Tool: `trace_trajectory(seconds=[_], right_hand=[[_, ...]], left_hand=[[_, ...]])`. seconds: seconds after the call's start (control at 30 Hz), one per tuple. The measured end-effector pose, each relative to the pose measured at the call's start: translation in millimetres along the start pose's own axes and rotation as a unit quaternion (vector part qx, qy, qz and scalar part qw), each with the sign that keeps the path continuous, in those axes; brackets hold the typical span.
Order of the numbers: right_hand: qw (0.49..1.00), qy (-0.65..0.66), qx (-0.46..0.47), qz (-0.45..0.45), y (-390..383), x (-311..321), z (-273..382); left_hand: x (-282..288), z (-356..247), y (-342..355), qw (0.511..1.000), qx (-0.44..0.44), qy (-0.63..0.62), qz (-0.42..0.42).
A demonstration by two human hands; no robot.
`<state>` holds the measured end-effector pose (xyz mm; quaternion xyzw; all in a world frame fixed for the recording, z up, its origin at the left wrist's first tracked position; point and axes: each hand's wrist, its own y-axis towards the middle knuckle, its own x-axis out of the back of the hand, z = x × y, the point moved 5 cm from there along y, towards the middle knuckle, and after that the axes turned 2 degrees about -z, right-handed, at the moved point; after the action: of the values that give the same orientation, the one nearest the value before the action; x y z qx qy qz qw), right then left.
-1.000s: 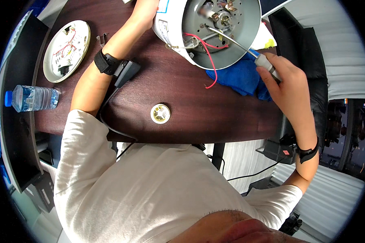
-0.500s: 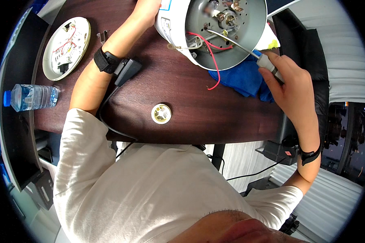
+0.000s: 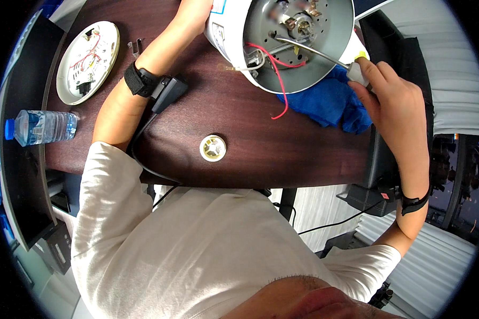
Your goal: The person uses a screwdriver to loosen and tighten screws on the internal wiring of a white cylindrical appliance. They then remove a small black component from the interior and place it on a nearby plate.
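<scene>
A white rice cooker body (image 3: 226, 37) lies tilted at the far side of the table, its grey hollow (image 3: 324, 64) facing me. Metal parts and wires show inside, and a red wire (image 3: 285, 98) hangs over the rim. My right hand (image 3: 396, 101) is closed round the pale handle of a screwdriver (image 3: 324, 55), whose shaft reaches into the hollow. The tip lies near the metal parts; contact is unclear. At the cooker's left side is my left hand (image 3: 196, 13), its fingers out of sight. Under the rim is a blue cloth (image 3: 330, 106).
A round cream cover (image 3: 69, 87) with red wires lies at the left, beside a small metal bracket (image 3: 137, 48). A water bottle (image 3: 45, 127) lies on its side near the left edge. A small white ring-shaped part (image 3: 213, 148) sits near the table's front edge (image 3: 261, 178).
My right hand has moved a little to the right, and the screwdriver's tip has shifted slightly inside the cooker. The cooker has shifted slightly rightward. My left arm is nearly still.
</scene>
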<state>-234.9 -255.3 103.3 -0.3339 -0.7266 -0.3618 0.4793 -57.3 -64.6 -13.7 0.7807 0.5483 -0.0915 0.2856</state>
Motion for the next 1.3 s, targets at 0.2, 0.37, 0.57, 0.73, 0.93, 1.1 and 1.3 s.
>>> trace_trajectory(seconds=[0.2,0.37,0.57,0.73,0.93,1.1,1.3], right_hand=[[0.970,0.211,-0.122,0.001,-21,-18,7],[0.675,0.565,-0.422,0.215,-40,-38,19],[0.671,0.602,-0.389,0.191,-45,-38,14],[0.984,0.159,-0.052,-0.059,-35,-16,3],[0.998,0.048,-0.052,-0.001,-22,-1,7],[0.997,0.057,-0.054,0.000,-24,-6,8],[0.897,0.368,-0.223,0.104,-34,-26,2]], left_hand=[[3,6,-3,0.999,0.027,0.012,-0.027],[-5,1,-7,1.000,0.009,0.019,-0.008],[-7,-5,-6,0.999,0.018,0.043,-0.019],[-18,-18,-18,0.992,-0.016,0.123,-0.028],[0,-6,-10,0.988,0.017,0.144,-0.046],[-6,-10,-14,0.990,-0.001,0.131,-0.055],[-5,-7,-13,0.990,0.004,0.128,-0.061]])
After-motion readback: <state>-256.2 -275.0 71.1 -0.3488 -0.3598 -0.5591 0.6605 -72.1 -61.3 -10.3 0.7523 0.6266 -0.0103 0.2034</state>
